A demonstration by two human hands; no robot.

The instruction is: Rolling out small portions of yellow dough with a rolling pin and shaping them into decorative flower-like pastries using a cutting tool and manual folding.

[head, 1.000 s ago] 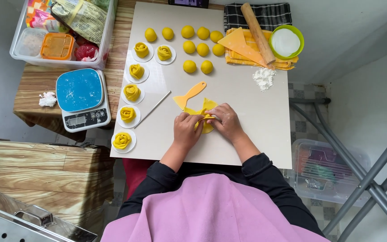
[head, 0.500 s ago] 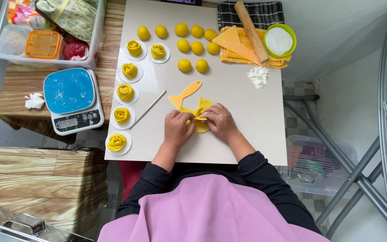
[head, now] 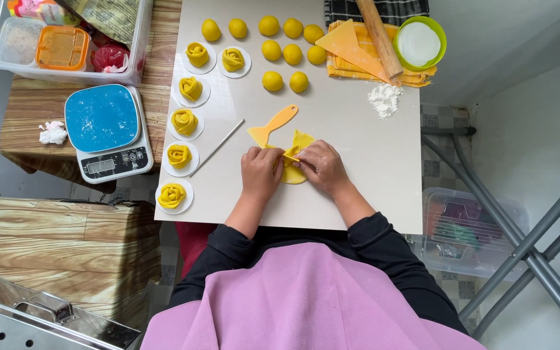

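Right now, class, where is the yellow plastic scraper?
In the head view, the yellow plastic scraper lies on the white board, just beyond the left hand, beside the thin metal rod.

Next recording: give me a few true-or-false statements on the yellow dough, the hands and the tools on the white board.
1. Both the left hand and right hand touch the flat yellow dough piece. True.
2. Six rose-shaped yellow dough pieces sit on white rounds. True.
3. The yellow plastic scraper is held in the right hand. False: it lies on the white board.
4. The blue-topped kitchen scale carries a dough ball. False: its top is bare.
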